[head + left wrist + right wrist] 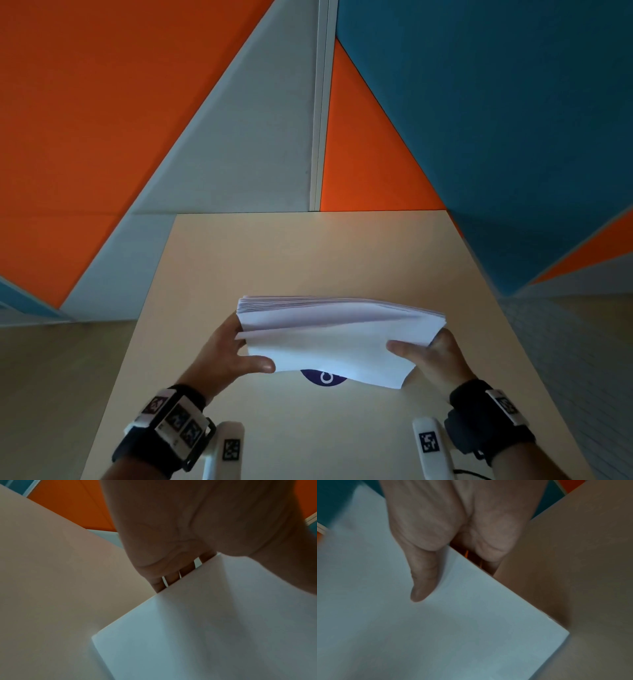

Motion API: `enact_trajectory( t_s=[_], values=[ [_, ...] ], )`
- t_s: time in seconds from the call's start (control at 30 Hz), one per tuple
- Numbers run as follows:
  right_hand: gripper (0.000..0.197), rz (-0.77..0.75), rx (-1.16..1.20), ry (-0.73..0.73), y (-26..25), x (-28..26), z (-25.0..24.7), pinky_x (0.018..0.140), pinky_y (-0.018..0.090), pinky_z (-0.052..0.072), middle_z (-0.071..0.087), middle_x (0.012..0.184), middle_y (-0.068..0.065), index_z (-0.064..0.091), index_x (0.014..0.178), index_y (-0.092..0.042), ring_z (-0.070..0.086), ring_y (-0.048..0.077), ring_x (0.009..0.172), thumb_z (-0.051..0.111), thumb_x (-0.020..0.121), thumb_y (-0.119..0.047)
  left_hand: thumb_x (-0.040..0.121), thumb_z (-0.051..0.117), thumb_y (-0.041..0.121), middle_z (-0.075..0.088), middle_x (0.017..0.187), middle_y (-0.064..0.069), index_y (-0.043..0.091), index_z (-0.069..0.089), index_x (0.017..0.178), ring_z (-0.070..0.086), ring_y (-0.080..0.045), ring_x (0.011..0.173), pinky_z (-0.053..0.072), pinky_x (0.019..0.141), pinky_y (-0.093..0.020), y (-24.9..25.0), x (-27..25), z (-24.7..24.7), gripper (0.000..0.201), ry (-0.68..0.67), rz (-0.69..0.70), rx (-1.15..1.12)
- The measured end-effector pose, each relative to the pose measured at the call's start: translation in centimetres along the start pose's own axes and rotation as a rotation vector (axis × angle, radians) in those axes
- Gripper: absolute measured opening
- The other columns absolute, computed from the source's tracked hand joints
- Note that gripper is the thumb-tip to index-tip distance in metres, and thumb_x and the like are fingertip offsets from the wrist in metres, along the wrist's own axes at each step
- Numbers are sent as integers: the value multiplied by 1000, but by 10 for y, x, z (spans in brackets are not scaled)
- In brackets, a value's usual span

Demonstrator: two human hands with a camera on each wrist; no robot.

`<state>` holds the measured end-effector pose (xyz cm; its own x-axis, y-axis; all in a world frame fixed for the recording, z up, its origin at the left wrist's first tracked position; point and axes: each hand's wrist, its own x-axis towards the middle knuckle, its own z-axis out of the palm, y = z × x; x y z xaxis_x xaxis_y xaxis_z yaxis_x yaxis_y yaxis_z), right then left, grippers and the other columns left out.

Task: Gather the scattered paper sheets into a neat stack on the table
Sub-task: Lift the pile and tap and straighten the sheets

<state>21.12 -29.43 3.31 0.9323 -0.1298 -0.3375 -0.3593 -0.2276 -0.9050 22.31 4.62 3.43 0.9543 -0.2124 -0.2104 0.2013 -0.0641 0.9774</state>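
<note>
Both my hands grip the paper stack (337,337) by its short ends: my left hand (227,356) and my right hand (433,356) each lay a thumb on top with fingers (171,580) tucked behind. It is a thick sheaf of plain white sheets, tilted up over the beige table (308,260), its far edges slightly fanned and uneven, its near corner drooping over a purple mark (323,378).

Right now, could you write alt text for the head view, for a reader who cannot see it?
Both hands, left and right, hold a stack of white paper by its sides above a beige table. Orange, grey and blue wall panels stand behind.
</note>
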Motion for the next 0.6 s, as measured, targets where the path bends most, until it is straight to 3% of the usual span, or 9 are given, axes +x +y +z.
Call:
enact_trajectory(
  t_s=[0.07, 0.13, 0.2, 0.3, 0.37, 0.5, 0.53, 0.6],
  values=[
    [11, -28, 34, 5, 1, 0, 1, 70, 30, 56, 79, 81, 2, 75, 82, -9, 75, 17, 75, 81, 75, -3, 39, 93, 28, 73, 111, 9, 27, 63, 109, 69, -8, 100, 55, 81, -22, -1, 2, 1, 76, 19, 4, 66],
    [14, -29, 69, 19, -2, 0, 4, 72, 29, 56, 79, 83, 1, 75, 84, -12, 75, 14, 77, 79, 76, -1, 55, 90, 16, 77, 97, 11, 23, 66, 103, 72, -8, 90, 55, 74, -17, -1, 8, 6, 54, 104, 8, 106],
    [13, -33, 72, 20, -3, 2, 5, 69, 26, 55, 79, 82, 0, 75, 84, -12, 75, 16, 77, 78, 77, -1, 65, 85, 8, 78, 92, 2, 16, 70, 101, 74, -16, 88, 58, 74, -25, -1, 15, 11, 40, 144, -17, 55],
    [7, -9, 74, 44, -4, 3, 6, 64, 23, 55, 79, 81, 4, 77, 82, -7, 76, 21, 77, 79, 77, -3, 63, 82, 13, 76, 100, -12, 10, 71, 103, 71, -34, 95, 58, 80, -44, -1, 19, 16, 41, 141, -78, -122],
    [3, -15, 84, 43, -7, 2, 7, 65, 27, 57, 79, 82, 8, 77, 80, -4, 76, 25, 78, 78, 78, -3, 60, 85, 18, 75, 103, -17, 7, 72, 103, 69, -40, 97, 57, 81, -48, 1, 17, 17, 46, 128, -107, -215],
    [9, -55, 128, 44, -7, 0, 4, 80, 42, 58, 79, 90, 12, 77, 88, -4, 75, 29, 86, 76, 79, -1, 59, 83, 29, 74, 103, -20, 6, 73, 99, 69, -42, 97, 56, 85, -52, 11, 11, 19, 47, 91, -100, -238],
    [8, -70, 129, 57, -6, -1, 3, 81, 40, 57, 78, 91, 14, 77, 87, -3, 75, 28, 86, 77, 79, -3, 63, 80, 28, 74, 104, -19, 9, 73, 99, 69, -39, 97, 56, 85, -52, 14, 9, 20, 42, 77, -83, -242],
    [10, -108, 109, 83, -4, -2, 4, 73, 25, 56, 78, 87, 15, 78, 79, -2, 74, 17, 77, 81, 78, -11, 71, 75, 25, 75, 103, -12, 17, 74, 99, 71, -29, 94, 58, 82, -45, 22, 4, 23, 29, 71, -40, -220]
  ],
)
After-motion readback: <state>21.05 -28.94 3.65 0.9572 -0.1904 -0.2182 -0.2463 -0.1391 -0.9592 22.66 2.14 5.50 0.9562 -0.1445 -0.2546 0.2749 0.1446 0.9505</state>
